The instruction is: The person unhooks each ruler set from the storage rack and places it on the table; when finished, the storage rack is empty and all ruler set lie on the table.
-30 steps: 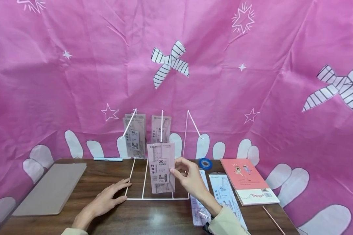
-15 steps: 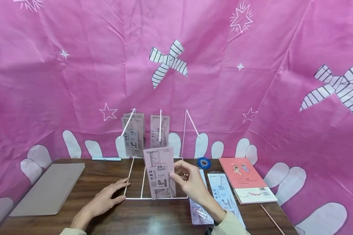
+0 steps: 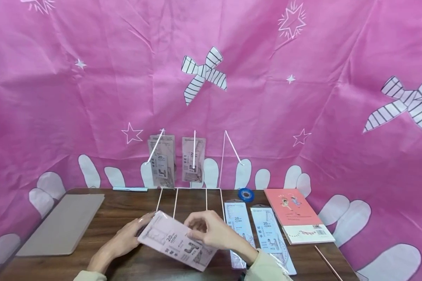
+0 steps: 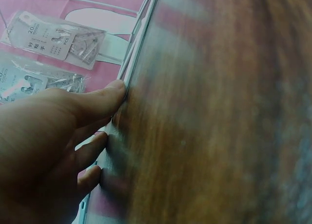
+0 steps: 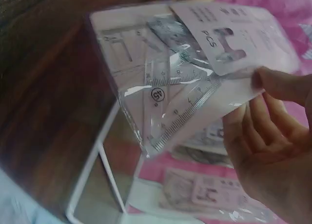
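Observation:
My right hand (image 3: 212,230) pinches a clear packet holding a ruler set (image 3: 177,242) by its long edge. In the head view the packet is tilted low over the front of the white wire display rack (image 3: 174,207). A set square and a printed label show through its plastic in the right wrist view. My left hand (image 3: 124,238) lies at the rack's left side, its thumb touching the wire (image 4: 139,43) in the left wrist view. Its fingertips sit close to the packet's far-left corner. Similar packets hang on the rack's left hook (image 3: 161,164) and middle hook (image 3: 192,160).
Two more ruler packets (image 3: 238,222) (image 3: 272,234) lie at the right. Beyond them are a blue tape roll (image 3: 246,194), a red-covered book (image 3: 295,210) and a thin rod (image 3: 328,262). A grey board (image 3: 61,226) and a pale blue pen (image 3: 130,189) lie left.
The packet in my right hand has come down and toward me, turning from upright to slanted. Its corner now reaches my left hand, which stays by the rack.

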Demonstrator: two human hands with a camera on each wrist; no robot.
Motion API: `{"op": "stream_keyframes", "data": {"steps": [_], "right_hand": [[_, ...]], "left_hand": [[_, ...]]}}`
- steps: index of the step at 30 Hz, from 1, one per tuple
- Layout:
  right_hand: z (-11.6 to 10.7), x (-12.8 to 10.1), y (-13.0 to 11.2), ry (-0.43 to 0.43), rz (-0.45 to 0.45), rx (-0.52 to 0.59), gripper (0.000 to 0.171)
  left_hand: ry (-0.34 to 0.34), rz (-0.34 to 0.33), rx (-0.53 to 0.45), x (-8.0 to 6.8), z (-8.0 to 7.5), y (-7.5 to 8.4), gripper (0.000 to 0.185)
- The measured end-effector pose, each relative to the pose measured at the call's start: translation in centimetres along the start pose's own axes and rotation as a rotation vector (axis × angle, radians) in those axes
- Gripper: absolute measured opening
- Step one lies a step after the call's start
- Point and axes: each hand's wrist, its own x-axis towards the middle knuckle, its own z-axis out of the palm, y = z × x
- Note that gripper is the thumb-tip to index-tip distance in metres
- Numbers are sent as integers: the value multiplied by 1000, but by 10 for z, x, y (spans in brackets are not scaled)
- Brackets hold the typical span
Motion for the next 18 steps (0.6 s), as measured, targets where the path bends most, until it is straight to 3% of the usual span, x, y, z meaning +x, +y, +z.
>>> {"op": "stream_keyframes", "data": {"steps": [4,6,7,12,18], "right_hand": [[15,11,9,-113,47,5,18],[22,16,13,-163,60,-9,17],[25,19,15,-186,65,-16,17],[39,29,22,-263,60,-100,16],[60,34,26,-249,25,-217,14]], "left_hand": [[51,127,35,-1,3,-2,55],[40,140,35,0,4,-2,49],[25,135,26,1,4,-1,48],[-78,-22,-40,6,0,0,45],[-106,-71,-49,4,-4,-1,45]]}}
